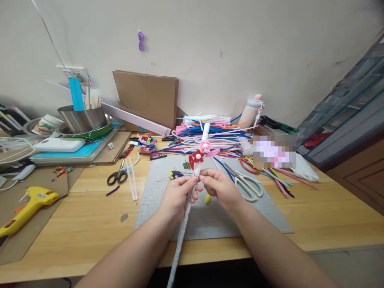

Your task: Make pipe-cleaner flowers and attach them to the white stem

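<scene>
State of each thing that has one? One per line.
Stick: white-wrapped, held tilted
Left hand: closed on the stick
Right hand: fingers at the stick, grip unclear
Red flower: on the stick
Pink flower: also on the stick
Glue gun: lying on its side
Black scissors: lying flat
Pale-handled scissors: lying on the mat
Metal bowl: upright, holding a blue strip
Bottle: standing, capped

Bare hands (pixel 177 196), bare forearms (pixel 270 242); black clothing (pixel 207 277) at lap.

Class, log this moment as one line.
left hand: gripping white stem; right hand: at stem; red flower, pink flower: against stem; grey mat: below
</scene>
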The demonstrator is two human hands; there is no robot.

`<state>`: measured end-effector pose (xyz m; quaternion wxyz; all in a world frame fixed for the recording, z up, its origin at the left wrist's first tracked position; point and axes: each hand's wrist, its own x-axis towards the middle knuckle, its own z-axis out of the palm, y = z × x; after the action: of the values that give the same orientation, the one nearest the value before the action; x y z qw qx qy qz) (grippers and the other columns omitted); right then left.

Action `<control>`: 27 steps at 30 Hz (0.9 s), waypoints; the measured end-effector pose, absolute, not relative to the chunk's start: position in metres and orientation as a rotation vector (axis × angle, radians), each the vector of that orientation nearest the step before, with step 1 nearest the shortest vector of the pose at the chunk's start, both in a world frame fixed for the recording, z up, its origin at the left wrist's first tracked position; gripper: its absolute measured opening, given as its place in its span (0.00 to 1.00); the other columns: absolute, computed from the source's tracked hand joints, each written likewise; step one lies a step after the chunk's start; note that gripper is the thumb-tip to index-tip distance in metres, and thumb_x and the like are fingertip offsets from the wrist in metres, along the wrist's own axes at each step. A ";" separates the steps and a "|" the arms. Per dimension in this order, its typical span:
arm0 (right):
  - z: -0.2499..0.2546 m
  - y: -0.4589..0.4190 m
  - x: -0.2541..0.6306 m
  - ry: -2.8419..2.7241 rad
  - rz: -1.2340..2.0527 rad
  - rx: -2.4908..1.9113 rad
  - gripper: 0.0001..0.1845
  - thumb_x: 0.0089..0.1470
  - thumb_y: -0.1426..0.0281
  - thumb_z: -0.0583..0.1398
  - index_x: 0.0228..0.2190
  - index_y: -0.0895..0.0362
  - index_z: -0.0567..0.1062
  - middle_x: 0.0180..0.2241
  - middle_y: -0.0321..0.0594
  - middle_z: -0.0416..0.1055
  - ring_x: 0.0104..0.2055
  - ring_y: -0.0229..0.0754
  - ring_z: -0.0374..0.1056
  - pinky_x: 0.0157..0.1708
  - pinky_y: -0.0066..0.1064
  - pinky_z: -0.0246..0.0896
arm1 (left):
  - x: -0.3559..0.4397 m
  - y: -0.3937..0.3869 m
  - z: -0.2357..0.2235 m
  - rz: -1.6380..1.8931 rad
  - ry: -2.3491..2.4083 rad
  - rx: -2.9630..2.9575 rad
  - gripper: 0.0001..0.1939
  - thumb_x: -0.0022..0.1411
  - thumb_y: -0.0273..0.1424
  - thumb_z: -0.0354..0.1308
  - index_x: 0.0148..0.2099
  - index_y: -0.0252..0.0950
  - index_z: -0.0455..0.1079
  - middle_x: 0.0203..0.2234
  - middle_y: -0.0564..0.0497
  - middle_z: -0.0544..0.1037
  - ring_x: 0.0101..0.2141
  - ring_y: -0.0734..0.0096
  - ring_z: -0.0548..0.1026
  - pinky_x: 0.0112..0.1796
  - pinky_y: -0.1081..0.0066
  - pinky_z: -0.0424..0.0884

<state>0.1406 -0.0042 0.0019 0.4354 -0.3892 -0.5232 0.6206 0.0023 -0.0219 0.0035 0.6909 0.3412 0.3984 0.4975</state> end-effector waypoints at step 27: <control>0.074 -0.088 0.160 -2.157 0.487 -1.215 0.09 0.56 0.67 0.52 0.29 0.55 0.71 0.23 0.34 0.69 0.24 0.36 0.62 0.23 0.27 0.53 | -0.004 -0.065 0.044 1.198 0.867 0.844 0.10 0.48 0.35 0.62 0.29 0.32 0.73 0.20 0.52 0.73 0.15 0.83 0.62 0.16 0.79 0.55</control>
<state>0.1596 -0.0879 0.0740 0.3043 -0.4587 -0.8144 0.1837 -0.0038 -0.0648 0.0444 0.6588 0.3730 0.3829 0.5294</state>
